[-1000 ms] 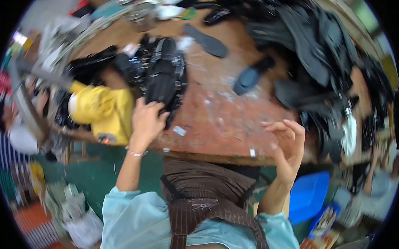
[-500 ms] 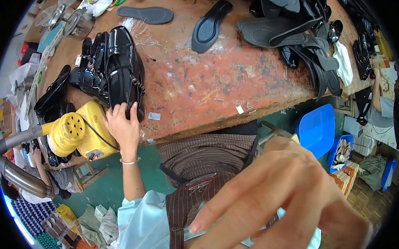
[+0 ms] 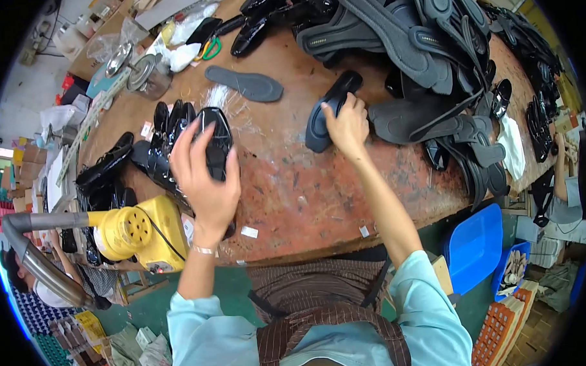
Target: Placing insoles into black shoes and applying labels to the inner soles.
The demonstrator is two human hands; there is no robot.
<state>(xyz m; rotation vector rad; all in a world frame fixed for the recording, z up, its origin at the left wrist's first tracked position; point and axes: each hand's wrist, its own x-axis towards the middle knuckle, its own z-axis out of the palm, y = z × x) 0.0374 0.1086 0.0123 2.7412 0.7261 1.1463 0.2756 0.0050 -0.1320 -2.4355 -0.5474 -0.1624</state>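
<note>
My left hand (image 3: 209, 186) is spread over a shiny black patent shoe (image 3: 221, 130), its fingers apart and partly hiding the shoe. Whether they touch it I cannot tell. More black buckled shoes (image 3: 160, 163) stand close together just left of that hand. At the middle of the table, my right hand (image 3: 349, 126) grips a dark insole (image 3: 318, 127), thumb on one side and fingers on the other. Farther back on the left lies a flat grey insole (image 3: 247, 82). A heap of grey insoles (image 3: 391, 50) fills the back right.
A yellow machine with a metal pipe (image 3: 156, 230) stands at the left table edge. Green-handled scissors (image 3: 211, 49) and a metal-lidded jar (image 3: 148, 77) are at the back left. Blue bins (image 3: 474, 251) stand right of the table. Other people work at both sides.
My right hand has gone from close to the camera to the dark insole and taken hold of it. My left hand has lifted from the shoe's heel end and spread. The view has shifted.
</note>
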